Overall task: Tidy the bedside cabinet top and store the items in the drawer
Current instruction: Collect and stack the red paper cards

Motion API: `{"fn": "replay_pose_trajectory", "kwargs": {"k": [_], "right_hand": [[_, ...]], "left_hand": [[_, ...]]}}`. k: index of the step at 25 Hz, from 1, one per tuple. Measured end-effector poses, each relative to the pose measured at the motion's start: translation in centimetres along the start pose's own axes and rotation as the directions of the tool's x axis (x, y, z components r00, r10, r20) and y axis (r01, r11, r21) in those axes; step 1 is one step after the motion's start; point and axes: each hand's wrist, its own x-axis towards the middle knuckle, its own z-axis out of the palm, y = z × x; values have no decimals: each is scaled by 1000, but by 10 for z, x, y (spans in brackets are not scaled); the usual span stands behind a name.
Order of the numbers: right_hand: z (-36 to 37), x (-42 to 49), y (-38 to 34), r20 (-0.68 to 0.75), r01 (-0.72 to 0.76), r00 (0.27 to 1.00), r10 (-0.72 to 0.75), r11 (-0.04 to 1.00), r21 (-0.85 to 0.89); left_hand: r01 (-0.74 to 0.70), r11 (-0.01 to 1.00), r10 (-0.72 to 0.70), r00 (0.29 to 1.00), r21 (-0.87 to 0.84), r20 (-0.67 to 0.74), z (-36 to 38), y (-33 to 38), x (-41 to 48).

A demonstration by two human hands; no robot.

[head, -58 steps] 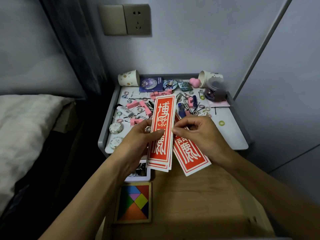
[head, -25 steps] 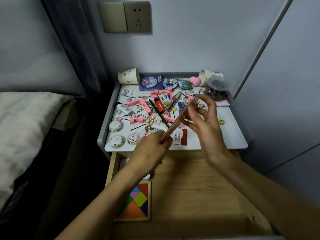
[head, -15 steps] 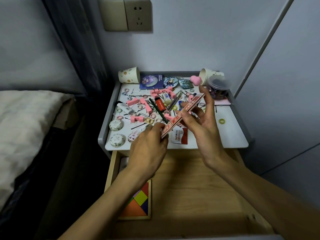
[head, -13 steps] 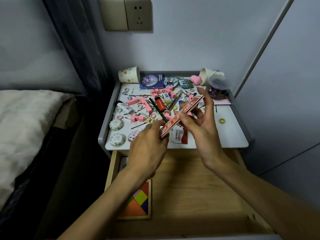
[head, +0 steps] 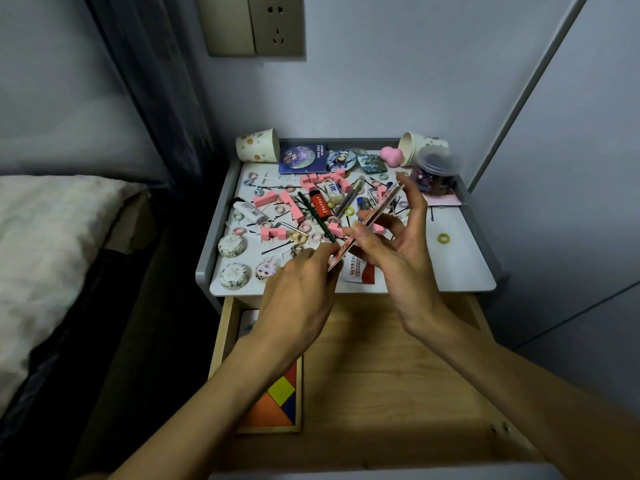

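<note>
Stack of red cards (head: 378,212) edge-on over cluttered cabinet top (head: 460,258), lower end pinched by left hand (head: 298,299), upper part gripped between right hand (head: 394,251) thumb and fingers, above open drawer (head: 381,358)

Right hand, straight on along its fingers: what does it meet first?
Probably the pink heart beside the tipped paper cup at the back. The right hand looks raised, so depth is unclear; it might clear both.

Tangram puzzle (head: 280,403) half hidden under left forearm (head: 221,393); plastic jar (head: 437,169) rim blurred.
</note>
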Motion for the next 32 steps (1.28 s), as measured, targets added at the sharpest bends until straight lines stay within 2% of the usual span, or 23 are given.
{"fn": "replay_pose_trajectory", "kwargs": {"k": [15,18,22,25,27,29,31,32], "right_hand": [[2,-10,-8,-32,7,999,-8,999,-33],[4,-16,-11,-69,30,997,-32,999,-32],[16,-27,-12,-107,13,994,-23,995,-96],[22,-33,-11,-113,-91,991,75,985,-145],[18,-34,-12,-77,-213,976,205,970,-115],[19,-39,-14,14,-323,944,330,930,-174],[21,-44,-13,52,-328,931,361,892,-310],[22,-45,-13,56,-317,932,357,882,-349]], "left_hand": [[-81,995,80,997,52,22,-7,1,-7],[-73,989,82,995,129,-60,-12,7,-13],[-188,966,224,953,178,-206,-24,12,-22],[-118,993,121,972,24,-200,-29,2,-26],[21,967,-53,991,-255,-119,-33,-6,-27],[206,823,-194,978,-530,78,-43,-11,-31],[341,690,-224,940,-639,259,-55,-11,-35],[381,668,-218,922,-639,321,-62,-14,-37]]}}
